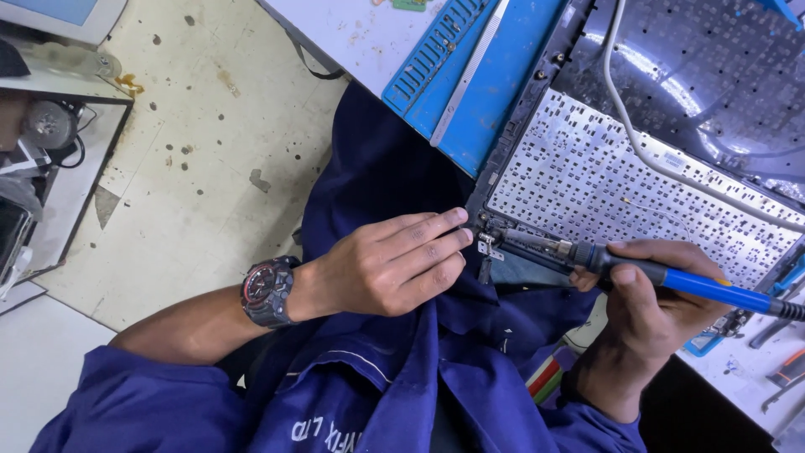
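Head view, looking down over blue work sleeves. Left hand [394, 264], wearing a dark wristwatch [268, 291], fingers [436, 222] stretched nearly flat, tips pressed against the corner of a laptop chassis [587, 180] at about 3 o'clock from the palm; nothing gripped. Right hand [662, 294] curled closed round the blue handle of a soldering iron [620, 264], tip aimed toward 9 o'clock, meeting a small metal hinge bracket [487, 246] just beside the left fingertips. White cable [637, 143] draped over the perforated keyboard backing, toward 12 o'clock. Blue mat [470, 75] beyond at 11 o'clock. Stained floor [210, 151] at 9 o'clock.
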